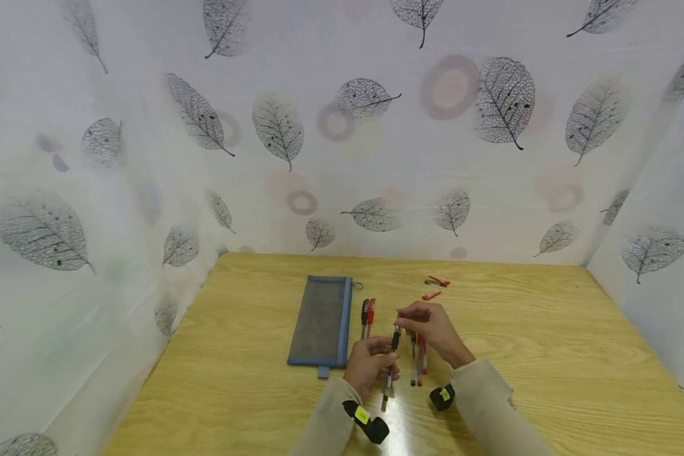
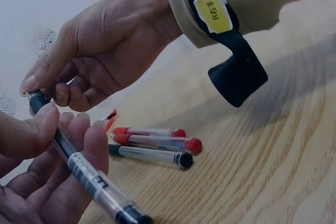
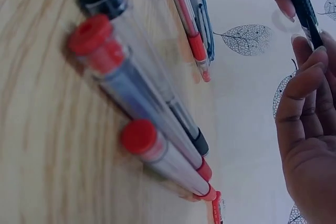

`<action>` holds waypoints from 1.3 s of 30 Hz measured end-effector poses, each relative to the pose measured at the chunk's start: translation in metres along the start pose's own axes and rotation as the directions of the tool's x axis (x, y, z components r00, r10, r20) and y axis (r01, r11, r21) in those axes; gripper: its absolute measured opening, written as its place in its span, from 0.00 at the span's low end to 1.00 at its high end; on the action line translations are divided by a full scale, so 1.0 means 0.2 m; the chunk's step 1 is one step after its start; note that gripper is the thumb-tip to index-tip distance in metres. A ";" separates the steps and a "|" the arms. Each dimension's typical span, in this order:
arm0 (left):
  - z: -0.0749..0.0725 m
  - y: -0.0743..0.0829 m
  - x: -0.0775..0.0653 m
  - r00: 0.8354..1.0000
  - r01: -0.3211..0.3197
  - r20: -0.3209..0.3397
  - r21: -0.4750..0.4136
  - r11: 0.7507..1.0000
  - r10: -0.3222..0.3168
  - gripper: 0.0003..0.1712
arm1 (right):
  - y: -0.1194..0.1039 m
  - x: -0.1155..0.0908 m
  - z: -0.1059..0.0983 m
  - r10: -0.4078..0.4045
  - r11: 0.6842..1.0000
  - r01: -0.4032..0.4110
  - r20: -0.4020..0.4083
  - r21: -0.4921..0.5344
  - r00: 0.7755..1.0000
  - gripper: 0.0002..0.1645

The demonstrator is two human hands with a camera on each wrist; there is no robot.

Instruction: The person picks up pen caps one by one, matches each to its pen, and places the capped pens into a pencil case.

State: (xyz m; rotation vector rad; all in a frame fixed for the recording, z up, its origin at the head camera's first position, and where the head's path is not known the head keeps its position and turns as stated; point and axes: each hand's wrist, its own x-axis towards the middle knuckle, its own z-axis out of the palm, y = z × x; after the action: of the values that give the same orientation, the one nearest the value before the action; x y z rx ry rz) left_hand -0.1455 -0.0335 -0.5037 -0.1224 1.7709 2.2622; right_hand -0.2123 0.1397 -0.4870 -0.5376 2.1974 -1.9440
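Observation:
My left hand grips a black gel pen with a clear barrel, its thumb lying along the pen. The pen slants, its far end pointing away from me. At that far end, my right hand pinches the dark tip part between thumb and finger; whether this is a separate cap is hard to tell. Just right of the held pen, a clear pen with a black end and red pens lie side by side on the table. Their ends show close up in the right wrist view.
A grey mesh pouch with blue edging lies left on the wooden table. Beside it are a capped black pen and a capped red pen. Small red and black pieces, like pen caps, lie farther back, near a red piece.

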 end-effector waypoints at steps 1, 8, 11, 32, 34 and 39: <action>0.00 0.00 0.00 1.000 0.000 -0.005 -0.002 1.000 0.000 0.16 | 0.00 0.00 0.00 -0.002 1.000 0.001 0.006 0.005 1.000 0.22; 0.00 0.01 -0.01 1.000 0.003 -0.008 -0.037 0.999 -0.003 0.14 | -0.02 0.00 0.00 -0.039 0.999 0.038 0.047 0.024 0.998 0.16; 0.01 0.01 -0.02 1.000 0.012 0.003 -0.062 0.998 -0.012 0.14 | -0.02 0.00 -0.01 -0.040 0.999 0.038 0.065 0.038 0.997 0.15; 0.01 0.00 -0.04 0.994 0.074 0.086 -0.163 0.984 -0.061 0.15 | -0.01 -0.02 -0.02 -0.034 0.979 0.001 0.159 0.201 0.987 0.06; 0.01 0.00 -0.03 0.994 0.080 0.086 -0.162 0.983 -0.067 0.14 | -0.01 -0.02 -0.02 -0.025 0.982 -0.004 0.153 0.188 0.988 0.03; 0.00 0.00 -0.02 0.994 0.077 0.092 -0.154 0.985 -0.063 0.15 | -0.02 -0.02 -0.02 0.001 0.992 -0.016 0.121 0.126 0.993 0.14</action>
State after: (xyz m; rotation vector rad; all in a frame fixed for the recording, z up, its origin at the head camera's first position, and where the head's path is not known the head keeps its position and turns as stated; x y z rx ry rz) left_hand -0.1411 -0.0346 -0.5021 -0.1132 1.5198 2.3181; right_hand -0.2100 0.1439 -0.4834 -0.6077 1.9859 -1.9747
